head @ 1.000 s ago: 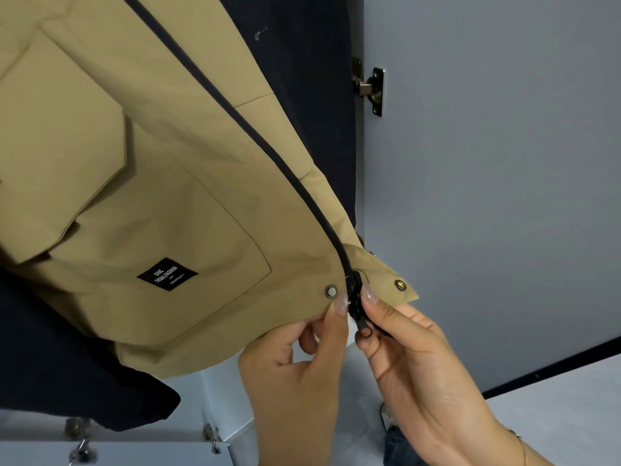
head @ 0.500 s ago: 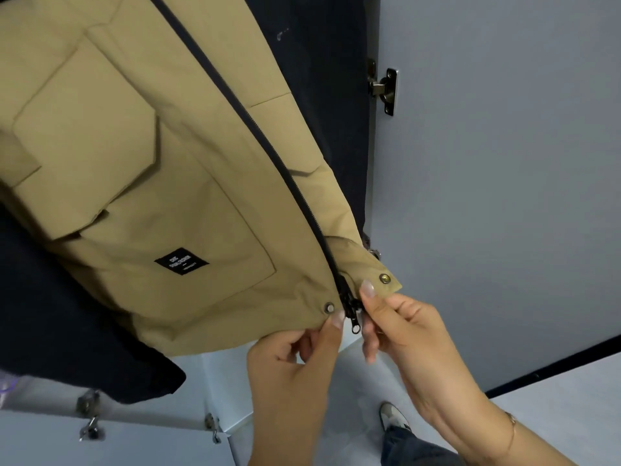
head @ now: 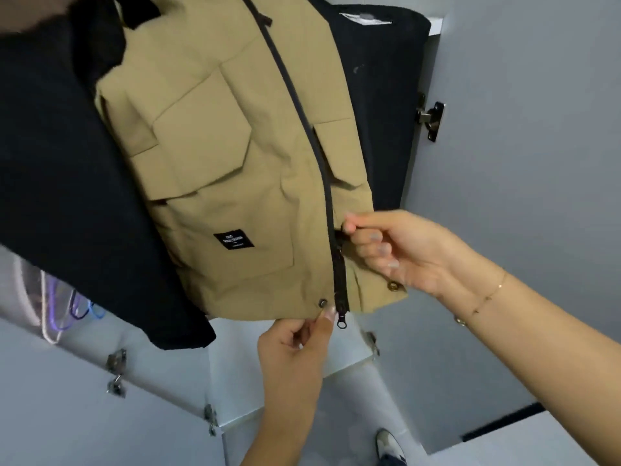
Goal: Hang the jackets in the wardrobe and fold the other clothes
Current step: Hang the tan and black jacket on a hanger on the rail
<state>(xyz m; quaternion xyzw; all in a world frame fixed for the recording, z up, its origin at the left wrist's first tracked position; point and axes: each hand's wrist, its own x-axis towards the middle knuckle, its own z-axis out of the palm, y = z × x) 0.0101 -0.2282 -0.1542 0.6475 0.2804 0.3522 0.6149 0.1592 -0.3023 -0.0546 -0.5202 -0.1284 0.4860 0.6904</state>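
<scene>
A tan jacket with flap pockets and a black label hangs inside the wardrobe between dark garments. Its black zipper runs down the front to the hem. My left hand pinches the hem just left of the zipper's bottom end, beside a snap button. My right hand pinches the zipper slider a short way above the hem, with its fingers curled. A second zipper pull dangles below the hem.
A black coat hangs to the left and another dark garment to the right. The grey wardrobe door with a metal hinge stands open at right. Empty hangers show at lower left. A shoe is on the floor.
My right hand has pulled the zipper slider up from the hem, closing the lower part of the zipper. My left hand keeps its pinch on the hem. The view has tilted upward.
</scene>
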